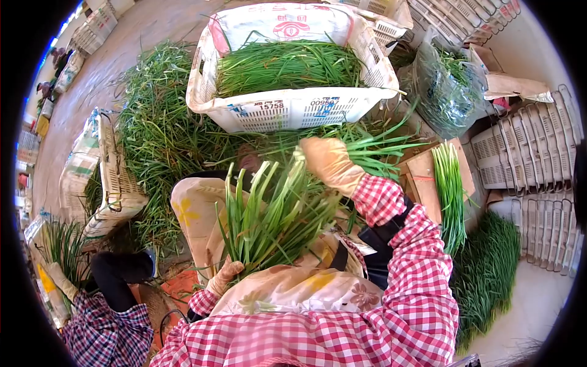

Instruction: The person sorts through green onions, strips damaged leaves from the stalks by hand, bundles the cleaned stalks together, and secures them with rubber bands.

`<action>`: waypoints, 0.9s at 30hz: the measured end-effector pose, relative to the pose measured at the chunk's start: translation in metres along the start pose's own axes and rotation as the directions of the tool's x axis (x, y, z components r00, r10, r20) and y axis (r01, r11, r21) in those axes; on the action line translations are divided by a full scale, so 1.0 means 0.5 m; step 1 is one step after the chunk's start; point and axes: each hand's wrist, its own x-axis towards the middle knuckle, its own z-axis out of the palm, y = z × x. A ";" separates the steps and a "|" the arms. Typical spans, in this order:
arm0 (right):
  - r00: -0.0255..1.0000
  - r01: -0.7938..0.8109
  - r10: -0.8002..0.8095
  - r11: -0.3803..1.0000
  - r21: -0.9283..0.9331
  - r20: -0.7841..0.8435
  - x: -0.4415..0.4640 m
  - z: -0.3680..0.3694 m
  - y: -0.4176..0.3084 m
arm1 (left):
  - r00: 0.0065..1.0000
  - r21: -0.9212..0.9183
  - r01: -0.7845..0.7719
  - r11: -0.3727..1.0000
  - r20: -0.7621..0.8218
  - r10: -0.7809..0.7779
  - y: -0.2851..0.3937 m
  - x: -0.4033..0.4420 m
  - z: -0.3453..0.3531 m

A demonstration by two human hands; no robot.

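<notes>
My left hand (pixel 225 276), in a tan glove, is closed around the lower end of a thick bunch of chives (pixel 260 229) above my lap. The bunch's pale stem ends point up and away from me. My right hand (pixel 330 164), gloved too, grips a smaller bunch of green chives (pixel 380 150) beyond it. Those leaves fan out to the right, and pale stems show at the glove's left side. The right fingers are partly hidden under the back of the glove. A flower-print apron (pixel 293 296) covers my lap.
Ahead stands a white crate (pixel 293 109) holding chives. A loose heap of chives (pixel 153 110) lies left. On the right are a tidy bunch (pixel 449 189) on a board, a dense pile (pixel 486 275), a plastic bag (pixel 449 85) and stacked crates (pixel 526 147). A co-worker's sleeve (pixel 107 327) shows lower left.
</notes>
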 end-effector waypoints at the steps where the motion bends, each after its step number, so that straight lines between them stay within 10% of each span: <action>1: 0.995 -0.043 0.050 0.996 -0.081 0.087 0.008 -0.016 0.006 | 1.000 0.003 0.003 1.000 -0.002 -0.003 0.002 0.000 0.001; 4: 0.920 -0.331 0.342 0.940 -0.085 0.190 0.025 -0.065 0.049 | 1.000 0.000 0.004 1.000 -0.007 -0.004 0.013 0.005 -0.001; 10: 0.739 -0.673 0.603 0.673 -0.307 -0.299 -0.004 -0.120 0.339 | 0.999 -0.038 -0.016 0.999 -0.048 0.014 0.029 -0.017 0.002; 14: 0.687 -0.621 0.723 0.632 -0.463 0.065 0.032 -0.143 0.225 | 0.997 -0.058 -0.037 0.998 -0.077 0.033 0.047 -0.029 0.015; 16: 0.770 -0.431 0.497 0.867 -0.249 0.400 0.060 -0.171 0.080 | 0.995 -0.072 -0.045 0.996 -0.088 0.038 0.045 -0.028 0.016; 19: 0.885 -0.207 0.060 0.939 0.275 0.462 0.036 -0.166 -0.091 | 0.994 -0.074 -0.051 0.996 -0.098 0.044 0.041 -0.026 0.015; 27: 0.912 0.125 -0.200 0.967 0.220 0.359 0.012 -0.114 -0.122 | 0.994 -0.174 -0.054 0.983 -0.103 0.037 0.074 -0.022 0.057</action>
